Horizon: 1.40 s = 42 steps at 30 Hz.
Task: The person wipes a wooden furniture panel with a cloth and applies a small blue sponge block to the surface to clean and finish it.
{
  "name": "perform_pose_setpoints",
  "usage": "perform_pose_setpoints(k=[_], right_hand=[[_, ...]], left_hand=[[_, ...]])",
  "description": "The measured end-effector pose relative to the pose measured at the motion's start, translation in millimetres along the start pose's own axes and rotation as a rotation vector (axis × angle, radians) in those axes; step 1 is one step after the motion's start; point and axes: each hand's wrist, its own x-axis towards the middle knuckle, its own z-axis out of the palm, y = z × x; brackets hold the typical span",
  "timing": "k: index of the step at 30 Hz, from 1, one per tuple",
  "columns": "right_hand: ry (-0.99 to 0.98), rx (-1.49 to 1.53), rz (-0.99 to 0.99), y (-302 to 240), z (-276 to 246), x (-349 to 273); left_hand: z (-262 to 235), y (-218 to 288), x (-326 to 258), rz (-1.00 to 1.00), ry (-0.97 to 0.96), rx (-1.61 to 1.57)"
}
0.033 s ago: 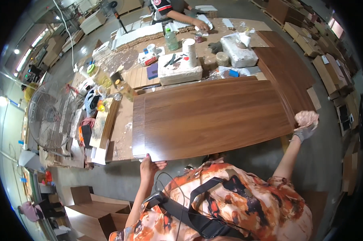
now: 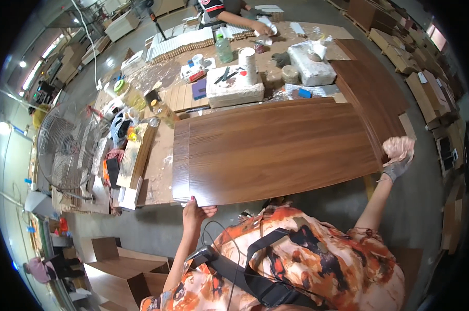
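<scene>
A long brown wood-grain panel (image 2: 276, 150) lies across the near side of the worktable, apparently on top of others, with its front edge facing me. At its near left corner, my left hand (image 2: 197, 211) grips the edge, thumb on top and fingers at the underside. My right hand (image 2: 399, 167), in a grey glove, is closed on a crumpled pinkish cloth (image 2: 399, 147) beside the panel's right end. More brown panels (image 2: 372, 93) lie beyond that end, along the table's right side.
On the table (image 2: 159, 171) stand a white block (image 2: 234, 93) with a roll (image 2: 247, 66), a green bottle (image 2: 224, 49) and a wrapped block (image 2: 311, 65). A fan (image 2: 66, 145) stands at left. Across the table, a co-worker's hand (image 2: 263, 28) reaches over white strips. Brown boards (image 2: 125, 269) lie behind me.
The whole view has shifted very slightly. Both hands keep their places on the panel and the cloth.
</scene>
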Motion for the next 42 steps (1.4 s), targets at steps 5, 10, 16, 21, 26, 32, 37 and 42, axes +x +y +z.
perform_pose_setpoints(k=[5,10,16,21,26,32,37,42], right_hand=[[-0.700,-0.477,0.087,-6.2,147.7,-62.4],[-1.568,-0.334,0.094,6.0,300.2,-281.1],[-1.933,-0.115,-0.512,22.6,348.8,-491.5],[-1.862,-0.289,-0.629,123.3,471.7,-450.4],[-1.891,-0.537,-0.448,137.4,517.7,-450.5],[-1.937,-0.159,-0.786,6.1,358.2,-509.1],[-1.899,-0.490,-0.335,-21.5,289.4,-385.4],[-1.031,-1.176,-0.175,42.1,123.0,-158.5]], left_hand=[[0.4,-4.2,11.7,-0.028,-0.026,-0.007],[-6.9,-1.6,8.7,-0.115,-0.015,-0.097],[-28.8,-25.3,-5.5,0.017,0.118,-0.014],[-18.5,-21.1,-13.5,0.087,0.126,0.014],[-23.6,-21.8,-5.9,0.065,0.106,-0.138],[-37.0,-36.4,-9.8,0.098,0.060,-0.056],[-41.1,-19.2,-25.8,0.074,0.011,0.105],[-60.4,12.9,-8.0,0.238,0.125,0.335]])
